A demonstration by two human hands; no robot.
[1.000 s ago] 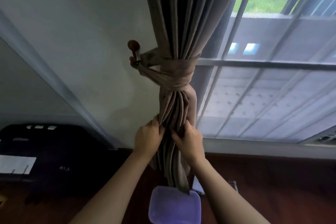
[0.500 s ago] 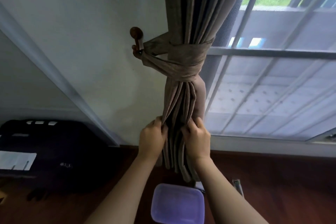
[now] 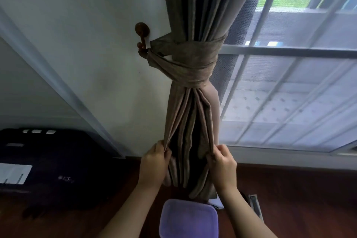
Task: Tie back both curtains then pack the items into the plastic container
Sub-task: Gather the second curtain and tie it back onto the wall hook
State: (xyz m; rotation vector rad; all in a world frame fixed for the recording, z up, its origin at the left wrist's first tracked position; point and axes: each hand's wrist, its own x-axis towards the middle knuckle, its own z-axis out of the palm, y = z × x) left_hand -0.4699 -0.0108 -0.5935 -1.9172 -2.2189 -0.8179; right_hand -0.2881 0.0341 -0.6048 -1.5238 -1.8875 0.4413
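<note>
Fingers of the left hand [image 3: 153, 166] pinch the outer left fold of the long grey-brown pleated fabric curtain [image 3: 193, 121], thumb and fingertips closed on the cloth's edge. Opposite it, the right hand [image 3: 224, 166] is clamped the same way on the outer right fold, so the lower pleats spread a little between the two hands. Higher up, a matching grey-brown fabric tieback band [image 3: 189, 63] wraps the curtain tightly and runs left to a dark round wooden wall hook [image 3: 142, 33] on the pale wall [image 3: 77, 35]. Below the hands, a translucent purple plastic container lid [image 3: 188, 218] sits on the dark red-brown wooden floor [image 3: 299, 199], just under the curtain's hem. A barred window with a mesh screen [image 3: 289, 92] fills the right side.
</note>
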